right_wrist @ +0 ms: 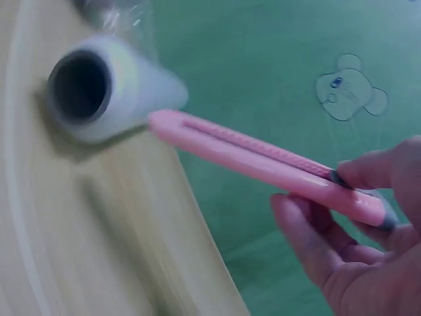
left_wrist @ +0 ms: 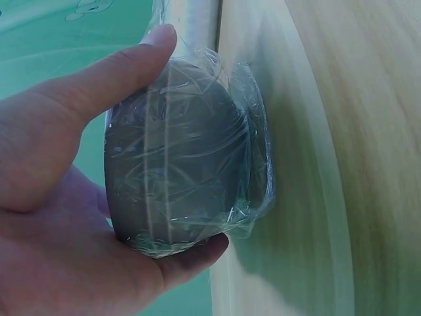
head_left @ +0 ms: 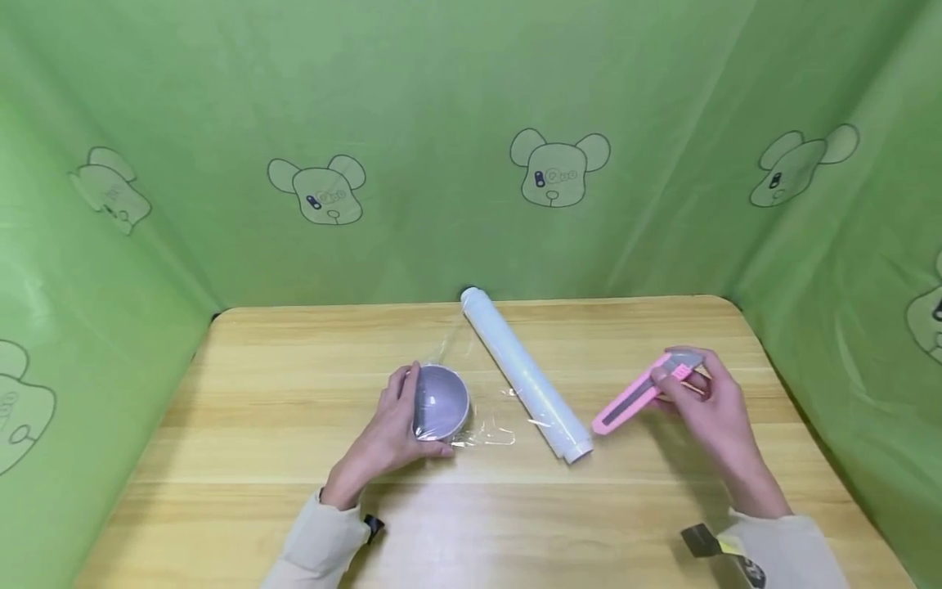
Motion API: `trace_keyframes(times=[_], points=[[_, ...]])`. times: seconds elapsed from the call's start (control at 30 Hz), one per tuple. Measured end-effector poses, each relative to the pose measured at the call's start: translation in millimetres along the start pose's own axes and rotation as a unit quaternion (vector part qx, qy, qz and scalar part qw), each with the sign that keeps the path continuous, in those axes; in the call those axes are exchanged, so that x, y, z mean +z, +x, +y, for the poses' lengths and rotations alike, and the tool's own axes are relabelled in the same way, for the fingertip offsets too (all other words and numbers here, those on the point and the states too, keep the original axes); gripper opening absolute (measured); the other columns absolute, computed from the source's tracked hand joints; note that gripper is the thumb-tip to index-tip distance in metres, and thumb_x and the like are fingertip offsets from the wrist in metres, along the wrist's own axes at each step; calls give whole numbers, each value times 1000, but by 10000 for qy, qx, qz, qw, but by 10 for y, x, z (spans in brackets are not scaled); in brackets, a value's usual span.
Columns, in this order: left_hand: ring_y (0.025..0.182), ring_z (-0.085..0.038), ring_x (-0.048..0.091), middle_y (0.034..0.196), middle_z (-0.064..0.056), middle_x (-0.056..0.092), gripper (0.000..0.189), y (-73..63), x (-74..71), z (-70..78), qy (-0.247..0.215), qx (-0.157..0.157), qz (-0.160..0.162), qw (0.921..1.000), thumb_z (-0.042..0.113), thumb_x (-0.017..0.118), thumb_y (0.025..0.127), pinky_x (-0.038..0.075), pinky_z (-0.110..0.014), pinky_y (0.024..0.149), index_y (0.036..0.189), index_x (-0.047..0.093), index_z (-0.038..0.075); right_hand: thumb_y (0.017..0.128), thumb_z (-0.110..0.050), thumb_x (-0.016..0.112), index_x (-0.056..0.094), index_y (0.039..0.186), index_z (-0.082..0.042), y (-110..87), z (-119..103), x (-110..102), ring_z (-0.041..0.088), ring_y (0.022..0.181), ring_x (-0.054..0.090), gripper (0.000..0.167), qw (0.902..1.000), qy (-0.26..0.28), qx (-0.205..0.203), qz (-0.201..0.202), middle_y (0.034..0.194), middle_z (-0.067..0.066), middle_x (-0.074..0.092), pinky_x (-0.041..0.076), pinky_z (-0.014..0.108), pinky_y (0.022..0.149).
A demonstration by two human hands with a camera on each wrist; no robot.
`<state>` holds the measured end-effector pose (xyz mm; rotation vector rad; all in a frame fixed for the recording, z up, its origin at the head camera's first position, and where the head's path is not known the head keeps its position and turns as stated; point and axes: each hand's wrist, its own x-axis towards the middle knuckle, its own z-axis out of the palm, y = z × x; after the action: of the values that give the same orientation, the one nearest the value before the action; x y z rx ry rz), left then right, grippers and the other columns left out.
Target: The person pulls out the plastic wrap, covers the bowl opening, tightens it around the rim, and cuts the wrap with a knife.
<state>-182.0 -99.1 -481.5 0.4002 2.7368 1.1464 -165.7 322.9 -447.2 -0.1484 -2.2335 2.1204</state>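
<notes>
My left hand [head_left: 395, 425] grips a small grey bowl [head_left: 443, 402], its fingers at the far side and its thumb at the near side. Clear cling film [left_wrist: 253, 145] wraps the bowl, bunched in wrinkles along one edge in the left wrist view. A loose stretch of film runs from the bowl toward a roll of cling film [head_left: 522, 372] lying slantwise on the table. My right hand [head_left: 710, 409] holds a pink utility knife [head_left: 634, 401] by its grey end, above the table. The knife's pink tip points at the roll's near end; no bare blade shows.
The wooden table [head_left: 221, 393] has rounded far corners. Green sheeting [head_left: 441, 98] printed with bear heads stands behind it and on both sides. The roll's far end lies close to the back sheet.
</notes>
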Motion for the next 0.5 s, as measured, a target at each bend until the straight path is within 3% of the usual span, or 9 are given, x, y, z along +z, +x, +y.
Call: trace_keyframes(times=[0.07, 0.13, 0.23, 0.33, 0.5], points=[[144, -47, 33, 163, -26, 18, 139, 3, 6, -5, -17, 33, 12, 10000, 32, 101, 60, 39, -60, 112, 162, 14, -3, 96, 1, 69, 53, 120, -5, -5, -13, -23, 16, 91, 75, 29, 9938, 1106, 100, 27, 104, 4, 69, 60, 32, 82], [143, -47, 33, 163, -26, 19, 139, 3, 12, -12, -28, 43, 7, 10000, 32, 101, 60, 39, -60, 112, 162, 13, -3, 94, 8, 67, 54, 112, -2, -11, -18, -38, 22, 93, 75, 25, 9801, 1960, 300, -22, 103, 10, 69, 59, 34, 85], [143, -46, 34, 162, -26, 20, 138, 2, 18, -18, -33, 47, 10, 10000, 32, 101, 60, 39, -60, 112, 162, 14, -3, 94, 15, 63, 59, 109, 1, -15, -2, -42, 27, 96, 75, 21, 9596, 2714, 690, -278, 104, 15, 70, 58, 34, 89], [143, -47, 34, 162, -26, 21, 138, 1, 19, -18, -31, 45, 19, 10000, 32, 101, 60, 39, -60, 112, 162, 14, -3, 95, 13, 62, 67, 113, -1, -32, 55, 9, 26, 98, 74, 24, 9586, 2632, 943, -542, 110, 14, 68, 56, 32, 92], [143, -47, 34, 162, -26, 21, 139, 6, 18, -11, -26, 40, 58, 10000, 32, 101, 60, 39, -61, 111, 161, 14, -3, 92, 3, 73, 66, 117, 6, -74, 171, 208, 19, 94, 73, 26, 9901, 1005, 742, -638, 113, 11, 58, 58, 31, 89]])
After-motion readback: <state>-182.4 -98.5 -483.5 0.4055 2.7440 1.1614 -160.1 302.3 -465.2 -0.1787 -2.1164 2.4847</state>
